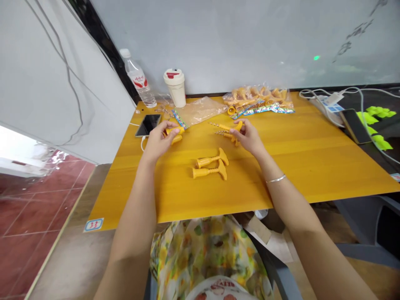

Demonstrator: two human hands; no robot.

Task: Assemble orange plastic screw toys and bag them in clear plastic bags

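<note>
Yellow plastic corkscrews are spread around my hands. My left hand [164, 139] is closed around yellow ribbed sleeves [176, 138], the hollow covers of such corkscrews; fingers partly hide them. In my right hand [246, 135] are corkscrews [236, 129] pinched by their T-shaped handles, their bare metal spirals pointing left. A gap separates the spirals from the sleeves. Between my forearms, two corkscrews with sleeves on their ends, a far one [211, 159] and a near one [211, 171], lie side by side on the yellow table [187, 200], handles to the right.
A clear bag of yellow corkscrew parts [259, 98] lies at the back, beside a flattened plastic bag [203, 110]. Behind my left hand stand a water bottle [139, 81] and a lidded cup [175, 87]. A phone [148, 125] lies left, another phone [354, 125] right near cables.
</note>
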